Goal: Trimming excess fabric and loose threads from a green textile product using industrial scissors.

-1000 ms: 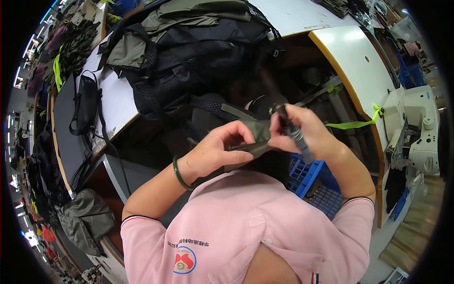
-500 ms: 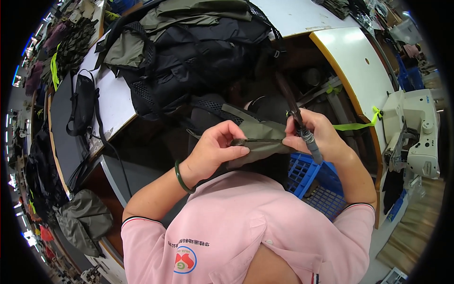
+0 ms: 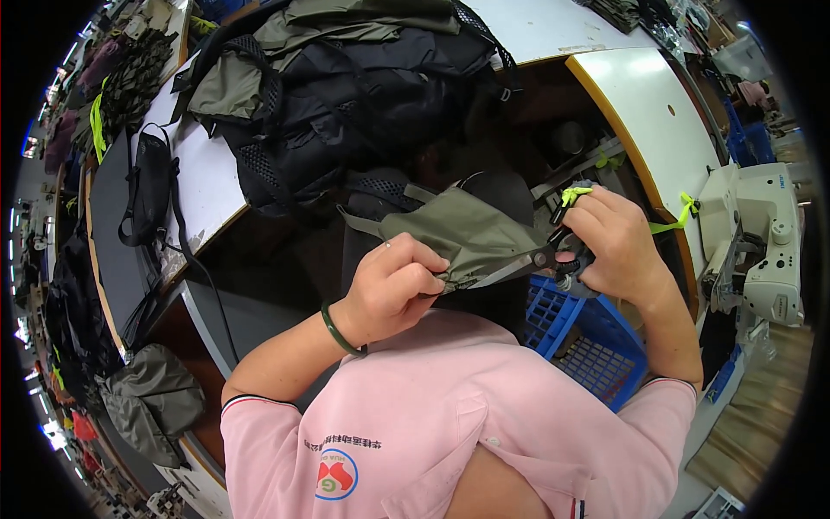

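Olive fabric piece (image 3: 471, 238) pinched by left hand (image 3: 393, 290), scissors (image 3: 553, 259) in right hand (image 3: 609, 246)

An olive-green fabric piece (image 3: 471, 238) hangs in mid-air near the person's chest, its lower edge pinched at the left. A pair of scissors (image 3: 540, 259) with dark handles lies to its right, the metal blades pointing left and touching the fabric's lower edge.

The left hand (image 3: 393, 290) pinches the edge of an olive fabric piece (image 3: 462, 233), while the right hand (image 3: 609, 246) grips small scissors (image 3: 540, 259) whose blades meet that edge. Behind lie dark backpacks (image 3: 346, 95) on the white tabletop (image 3: 203, 186); a blue crate (image 3: 588, 337) sits below.
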`<state>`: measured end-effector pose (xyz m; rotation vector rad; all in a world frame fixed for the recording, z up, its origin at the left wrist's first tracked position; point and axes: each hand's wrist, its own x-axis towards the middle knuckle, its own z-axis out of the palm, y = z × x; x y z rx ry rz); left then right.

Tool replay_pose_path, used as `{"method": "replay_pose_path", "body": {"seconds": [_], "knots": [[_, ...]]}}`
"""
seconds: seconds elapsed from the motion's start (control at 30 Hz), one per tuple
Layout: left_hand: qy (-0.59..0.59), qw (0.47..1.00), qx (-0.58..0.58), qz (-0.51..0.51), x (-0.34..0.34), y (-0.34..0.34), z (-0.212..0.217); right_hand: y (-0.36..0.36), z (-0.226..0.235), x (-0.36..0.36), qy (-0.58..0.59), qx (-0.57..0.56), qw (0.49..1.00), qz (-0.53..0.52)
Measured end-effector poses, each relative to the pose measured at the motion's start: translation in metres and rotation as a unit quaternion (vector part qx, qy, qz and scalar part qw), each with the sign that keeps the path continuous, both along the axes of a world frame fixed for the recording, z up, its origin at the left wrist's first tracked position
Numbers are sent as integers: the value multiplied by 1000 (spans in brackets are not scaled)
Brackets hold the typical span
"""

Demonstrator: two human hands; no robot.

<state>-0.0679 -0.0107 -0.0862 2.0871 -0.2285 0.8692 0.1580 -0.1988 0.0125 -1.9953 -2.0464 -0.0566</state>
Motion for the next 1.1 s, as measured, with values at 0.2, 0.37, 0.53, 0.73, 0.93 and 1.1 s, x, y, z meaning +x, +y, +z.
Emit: {"method": "replay_pose_path", "body": {"seconds": [0.2,0.37,0.53,0.73,0.93,1.1], "knots": [[148,956,-250,-42,1,-3,5,0,-5,-3,-22,4,1000,2],[295,778,-532,-153,3,0,10,2,-7,-7,-2,-15,1000,-5],[327,744,-561,-154,3,0,14,2,-8,-6,12,-25,1000,10],[324,738,-571,-156,4,-2,11,3,-9,-6,11,-50,999,2],[301,738,-584,-156,4,-5,13,-5,-15,-5,12,-88,996,-23],[122,960,-245,-64,0,0,-4,-6,-7,1,113,-99,988,-38]]}}
